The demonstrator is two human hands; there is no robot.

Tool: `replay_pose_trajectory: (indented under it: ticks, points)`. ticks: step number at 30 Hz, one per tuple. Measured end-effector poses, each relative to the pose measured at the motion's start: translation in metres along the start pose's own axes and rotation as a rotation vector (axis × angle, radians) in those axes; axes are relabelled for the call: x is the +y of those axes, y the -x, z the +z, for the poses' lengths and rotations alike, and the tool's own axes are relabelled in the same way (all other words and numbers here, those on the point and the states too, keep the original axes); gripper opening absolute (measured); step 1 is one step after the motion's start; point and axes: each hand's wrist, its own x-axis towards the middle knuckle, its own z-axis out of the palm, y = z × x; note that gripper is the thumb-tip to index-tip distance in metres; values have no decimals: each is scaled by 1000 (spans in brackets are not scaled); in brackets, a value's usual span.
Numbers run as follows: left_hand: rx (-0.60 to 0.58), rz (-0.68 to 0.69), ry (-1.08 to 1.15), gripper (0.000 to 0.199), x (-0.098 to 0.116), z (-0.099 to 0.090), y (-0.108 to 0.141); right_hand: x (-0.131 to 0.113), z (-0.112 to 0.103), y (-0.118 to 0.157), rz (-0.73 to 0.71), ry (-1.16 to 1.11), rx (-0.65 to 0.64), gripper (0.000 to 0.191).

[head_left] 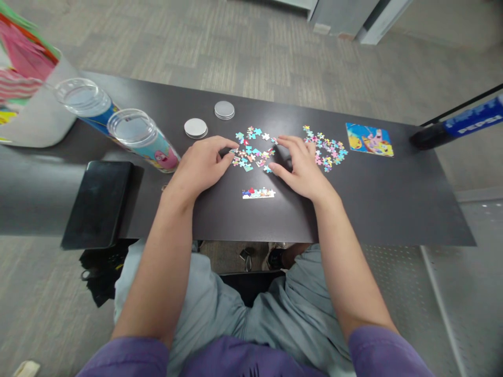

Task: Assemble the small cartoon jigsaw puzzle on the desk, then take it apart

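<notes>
Several loose jigsaw pieces [251, 151] lie in a pile on the dark table between my two hands. My left hand [202, 163] rests at the pile's left edge, its curved index finger and thumb slightly apart beside the pieces. On the other side, my right hand [302, 168] has its fingers spread and its thumb out, the tips at the pile's right edge. Neither hand visibly grips a piece. Nearer to me lies a short joined strip of jigsaw pieces [258, 193] with a straight lower edge. A second pile of jigsaw pieces [328, 151] sits beyond my right hand.
A cartoon picture card [369, 140] lies right of the piles, near a Pepsi bottle [463, 123]. Round lids [195, 128] sit at the back. Leftward are two clear-topped cartoon canisters [147, 144], a black tablet-like slab [98, 204] and a white bin [43, 115] of colourful items.
</notes>
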Motion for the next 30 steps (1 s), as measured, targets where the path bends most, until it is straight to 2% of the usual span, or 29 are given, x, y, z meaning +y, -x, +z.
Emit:
replay_pose_trajectory:
  ticks: [3, 7, 10, 13, 21, 26, 30]
  points:
    - [15, 20, 24, 39, -1, 3, -3, -2, 4, -13, 9, 3, 22, 49]
    - [41, 31, 42, 36, -1, 7, -4, 2, 10, -60, 36, 85, 126, 32]
    - [48, 36, 72, 35, 0, 8, -3, 4, 18, -100, 61, 130, 100, 21]
    - [67, 24, 103, 32, -1, 6, -2, 2, 25, -124, 122, 159, 56, 16]
    - [92, 40, 102, 30, -3, 5, -2, 3, 22, -134, 108, 100, -33, 9]
    - [96, 54, 97, 27, -3, 10, -3, -5, 18, -139, 92, 67, -106, 14]
    - [95, 64, 82, 26, -4, 12, -4, -11, 21, -145, 53, -38, -114, 19]
